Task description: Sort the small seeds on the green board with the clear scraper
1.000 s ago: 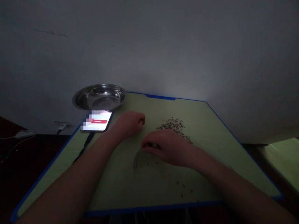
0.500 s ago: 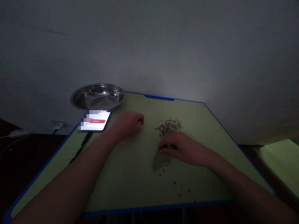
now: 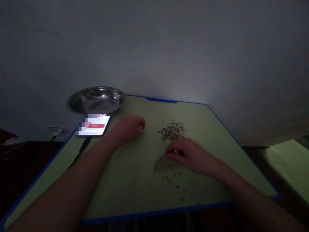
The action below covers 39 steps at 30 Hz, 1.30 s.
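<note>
Pale green tabletop [image 3: 125, 190] with a blue edge [image 3: 149, 213], dimly lit. Near its middle, just beyond my right hand [image 3: 190, 156], lies a loose pile of dark and light grains [image 3: 172, 130]. A few stray dark grains [image 3: 177, 187] lie between that hand and the blue edge nearest me; a brush from my forearm could send them over it. If my knuckles bump the pile, it could spread. A black cable [image 3: 82, 149] runs from the lit phone [image 3: 101, 120] and disappears behind my left forearm; a snag there could drag the phone. The shiny metal bowl [image 3: 96, 100], at the far left corner, seems to reach past the table's side, so a knock might tip it.

My right thumb and fingers are together, pinching a clear half-round piece [image 3: 160, 163] by its upper part. Its curved side points left, and it looks smooth enough to twist if I pinch loosely. My left hand [image 3: 129, 129] is curled left of the pile, apart from it; I cannot tell how tightly it closes or whether anything is inside.
</note>
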{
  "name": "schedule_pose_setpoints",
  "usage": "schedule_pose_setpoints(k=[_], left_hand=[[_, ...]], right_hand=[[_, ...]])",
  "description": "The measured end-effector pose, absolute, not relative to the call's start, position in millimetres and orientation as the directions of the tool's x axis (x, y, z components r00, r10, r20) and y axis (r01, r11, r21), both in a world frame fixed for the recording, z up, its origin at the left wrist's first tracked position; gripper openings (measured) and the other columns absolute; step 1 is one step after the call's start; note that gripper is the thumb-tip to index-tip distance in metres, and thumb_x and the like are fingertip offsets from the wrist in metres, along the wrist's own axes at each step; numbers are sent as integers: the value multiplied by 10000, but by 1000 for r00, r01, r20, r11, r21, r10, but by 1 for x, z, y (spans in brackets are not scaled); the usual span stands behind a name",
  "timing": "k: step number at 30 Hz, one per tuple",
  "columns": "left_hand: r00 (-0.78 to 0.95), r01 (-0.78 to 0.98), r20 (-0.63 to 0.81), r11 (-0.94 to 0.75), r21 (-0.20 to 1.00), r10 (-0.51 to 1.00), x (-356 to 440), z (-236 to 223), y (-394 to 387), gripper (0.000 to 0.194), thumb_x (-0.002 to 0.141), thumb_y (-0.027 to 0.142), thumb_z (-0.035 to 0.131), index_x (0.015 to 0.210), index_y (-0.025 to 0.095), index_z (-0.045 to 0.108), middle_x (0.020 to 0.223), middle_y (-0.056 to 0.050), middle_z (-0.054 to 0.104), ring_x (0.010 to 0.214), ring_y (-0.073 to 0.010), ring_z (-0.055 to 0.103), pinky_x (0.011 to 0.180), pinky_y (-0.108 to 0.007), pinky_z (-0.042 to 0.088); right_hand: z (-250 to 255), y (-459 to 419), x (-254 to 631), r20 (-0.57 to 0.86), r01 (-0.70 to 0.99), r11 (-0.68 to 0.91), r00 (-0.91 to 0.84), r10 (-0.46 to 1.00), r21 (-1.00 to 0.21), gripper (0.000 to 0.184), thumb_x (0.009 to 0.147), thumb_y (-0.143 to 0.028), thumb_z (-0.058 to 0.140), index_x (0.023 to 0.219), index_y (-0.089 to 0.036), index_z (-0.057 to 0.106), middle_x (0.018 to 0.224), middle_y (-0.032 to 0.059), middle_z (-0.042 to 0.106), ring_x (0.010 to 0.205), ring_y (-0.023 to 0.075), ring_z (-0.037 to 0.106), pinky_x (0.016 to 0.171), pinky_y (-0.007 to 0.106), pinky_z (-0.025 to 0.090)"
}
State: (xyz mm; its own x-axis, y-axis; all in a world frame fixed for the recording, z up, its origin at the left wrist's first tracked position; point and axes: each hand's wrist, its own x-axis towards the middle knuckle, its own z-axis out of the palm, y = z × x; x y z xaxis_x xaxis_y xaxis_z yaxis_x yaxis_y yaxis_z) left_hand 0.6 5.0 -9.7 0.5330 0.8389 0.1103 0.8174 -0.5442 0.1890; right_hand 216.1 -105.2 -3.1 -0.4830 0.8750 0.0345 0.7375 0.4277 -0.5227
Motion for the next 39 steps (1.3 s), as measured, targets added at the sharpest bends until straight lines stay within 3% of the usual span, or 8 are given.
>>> schedule_pose_setpoints(k=[8, 10, 14, 18, 22, 26, 33, 39], left_hand=[[542, 812, 103, -551, 191, 834, 0, -9, 5, 278, 754, 196, 388, 779, 208, 664, 789, -35, 691, 685, -159, 583, 606, -269, 377], [541, 815, 94, -548, 189, 836, 0, -9, 6, 281, 755, 199, 386, 785, 208, 665, 791, -38, 691, 688, -162, 585, 605, -272, 376], [527, 824, 82, -532, 196, 846, 0, -10, 6, 285, 756, 200, 385, 787, 208, 669, 786, -41, 691, 677, -161, 584, 599, -272, 376], [535, 819, 87, -541, 190, 840, 1, -10, 5, 292, 754, 198, 387, 800, 215, 674, 807, -40, 696, 701, -168, 593, 612, -273, 387], [540, 817, 74, -544, 192, 838, 1, -11, 6, 295, 758, 200, 384, 804, 214, 675, 808, -41, 696, 703, -168, 598, 619, -271, 395], [545, 815, 71, -548, 188, 835, 1, -10, 6, 300, 755, 205, 380, 807, 204, 676, 815, -51, 694, 703, -177, 598, 613, -277, 394], [554, 807, 91, -560, 185, 828, 0, -10, 7, 293, 754, 201, 381, 798, 201, 671, 798, -47, 696, 685, -163, 591, 601, -268, 385], [545, 811, 85, -551, 199, 834, 1, -8, 5, 281, 751, 199, 386, 777, 203, 666, 781, -40, 696, 670, -152, 586, 596, -263, 384]], right_hand=[[6, -112, 202, 19, 652, 547, -634, 773, -525, 143, 875, -266, 558, 877, -207, 688, 812, -1, 680, 747, 115, 590, 684, 236, 406], [7, -120, 213, 27, 694, 465, -541, 841, -550, 138, 872, -266, 554, 833, -202, 670, 765, -6, 662, 702, 113, 580, 654, 233, 412], [-1, -151, 249, 44, 771, 170, -181, 982, -614, 169, 878, -311, 504, 803, -199, 605, 676, -2, 618, 593, 122, 557, 521, 227, 413], [-18, -194, 279, 55, 742, -68, 140, 989, -667, 203, 825, -392, 535, 907, -216, 593, 622, 5, 632, 537, 160, 588, 449, 248, 449], [-33, -224, 282, 54, 703, -168, 282, 958, -691, 205, 814, -411, 528, 893, -236, 601, 645, 17, 657, 508, 178, 590, 414, 268, 460], [-44, -228, 264, 19, 703, -192, 281, 960, -685, 228, 852, -423, 492, 878, -231, 613, 682, 28, 657, 580, 184, 616, 444, 257, 465], [-41, -201, 225, 78, 706, -82, 191, 978, -703, 219, 868, -374, 471, 848, -199, 602, 538, -25, 515, 467, 137, 518, 427, 234, 404], [-29, -179, 237, 15, 742, -31, 56, 998, -669, 259, 870, -292, 480, 1089, -195, 578, 637, -11, 605, 548, 147, 570, 506, 257, 438]])
